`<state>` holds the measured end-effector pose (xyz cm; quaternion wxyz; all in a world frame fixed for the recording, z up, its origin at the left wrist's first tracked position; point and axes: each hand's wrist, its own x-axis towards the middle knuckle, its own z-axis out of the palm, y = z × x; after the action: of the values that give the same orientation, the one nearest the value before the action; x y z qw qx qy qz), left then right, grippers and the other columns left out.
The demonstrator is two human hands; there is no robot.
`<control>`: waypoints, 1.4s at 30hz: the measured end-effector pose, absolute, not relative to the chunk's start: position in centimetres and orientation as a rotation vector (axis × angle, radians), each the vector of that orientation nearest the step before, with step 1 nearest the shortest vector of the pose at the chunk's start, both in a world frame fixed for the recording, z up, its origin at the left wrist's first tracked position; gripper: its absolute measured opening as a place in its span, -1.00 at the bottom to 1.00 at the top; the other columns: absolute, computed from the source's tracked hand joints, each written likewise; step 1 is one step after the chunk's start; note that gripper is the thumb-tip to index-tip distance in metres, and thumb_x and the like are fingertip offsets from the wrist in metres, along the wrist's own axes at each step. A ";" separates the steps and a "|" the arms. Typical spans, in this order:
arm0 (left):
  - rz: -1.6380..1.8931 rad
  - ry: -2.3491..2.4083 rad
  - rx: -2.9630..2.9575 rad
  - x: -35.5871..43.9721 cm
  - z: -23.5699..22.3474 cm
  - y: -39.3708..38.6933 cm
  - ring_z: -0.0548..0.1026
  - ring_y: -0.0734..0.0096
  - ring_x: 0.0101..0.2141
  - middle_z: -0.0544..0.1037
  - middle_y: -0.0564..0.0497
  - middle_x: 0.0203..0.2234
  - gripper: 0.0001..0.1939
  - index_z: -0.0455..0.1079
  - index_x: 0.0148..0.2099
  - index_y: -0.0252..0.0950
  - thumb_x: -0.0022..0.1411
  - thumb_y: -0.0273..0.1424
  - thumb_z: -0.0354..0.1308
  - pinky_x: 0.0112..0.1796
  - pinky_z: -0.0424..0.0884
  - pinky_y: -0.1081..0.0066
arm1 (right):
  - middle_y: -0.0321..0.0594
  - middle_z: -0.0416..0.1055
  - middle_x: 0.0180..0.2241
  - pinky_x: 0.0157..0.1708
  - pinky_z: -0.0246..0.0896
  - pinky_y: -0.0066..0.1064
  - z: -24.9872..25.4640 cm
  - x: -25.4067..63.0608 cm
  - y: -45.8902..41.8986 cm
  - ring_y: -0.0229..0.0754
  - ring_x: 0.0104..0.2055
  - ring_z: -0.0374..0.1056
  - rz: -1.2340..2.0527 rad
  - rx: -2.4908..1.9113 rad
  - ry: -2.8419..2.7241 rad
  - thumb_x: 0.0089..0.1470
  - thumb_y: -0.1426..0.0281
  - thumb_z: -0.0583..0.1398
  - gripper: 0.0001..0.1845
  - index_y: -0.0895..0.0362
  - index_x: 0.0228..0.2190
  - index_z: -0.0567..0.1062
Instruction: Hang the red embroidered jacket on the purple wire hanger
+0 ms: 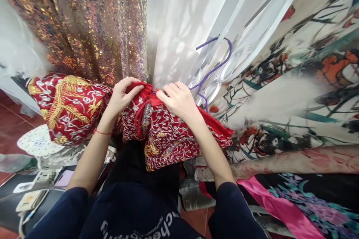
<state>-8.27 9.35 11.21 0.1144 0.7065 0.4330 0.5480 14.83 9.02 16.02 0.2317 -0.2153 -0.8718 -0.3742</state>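
Note:
A red garment [168, 130] with silver and gold embroidery lies across my lap, its plain red lining showing along the upper edge. My left hand [125, 92] pinches that edge on the left. A little to the right, my right hand [178, 99] grips the same edge with bent fingers. Between the two hands, thin red cords hang down over the embroidery. A purple hanger [199, 86] sticks out beyond my right hand, hook upward; its lower part is hidden by the garment. More red cloth with large gold embroidery [70, 108] spreads to the left.
Gold sequined fabric [92, 18] hangs ahead on the left, beside white sheer cloth [182, 18]. Fabric printed with painted flowers [269, 112] is on the right. A white dotted hat [36, 142], a power strip [46, 177] and cables lie at lower left. A pink ribbon [280, 205] runs at lower right.

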 end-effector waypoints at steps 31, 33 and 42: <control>1.367 1.554 2.092 -3.3 10.5 10.9 0.38 0.36 -0.46 0.40 0.06 -0.49 -0.74 0.23 -0.28 -0.19 0.45 -0.21 -0.10 -0.34 0.22 0.38 | -0.20 0.43 -0.50 -0.31 -0.14 -0.22 13.6 15.1 10.1 -0.15 -0.44 0.15 -0.931 -0.756 -2.351 0.33 0.45 -0.06 -0.62 0.26 -0.14 0.52; 1.446 1.558 2.052 -3.3 10.3 10.5 0.38 0.36 -0.47 0.39 0.06 -0.49 -0.73 0.23 -0.26 -0.19 0.46 -0.20 -0.13 -0.36 0.21 0.37 | -0.17 0.46 -0.45 -0.30 -0.11 -0.22 13.9 15.4 9.7 -0.14 -0.41 0.16 -0.895 -0.747 -2.424 0.32 0.43 -0.06 -0.62 0.27 -0.10 0.52; 1.512 1.575 2.054 -4.2 10.7 8.6 0.36 0.36 -0.51 0.36 0.06 -0.53 -0.69 0.18 -0.30 -0.18 0.49 -0.19 -0.16 -0.40 0.19 0.36 | -0.25 0.44 -0.42 -0.30 -0.08 -0.28 15.5 15.8 8.8 -0.21 -0.39 0.14 -0.940 -0.657 -2.564 0.39 0.39 -0.02 -0.63 0.09 0.10 0.45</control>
<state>-4.15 8.62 10.67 0.0722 0.6834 0.5240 0.5032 15.76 8.84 15.45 0.1657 -0.2305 -0.9003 -0.3300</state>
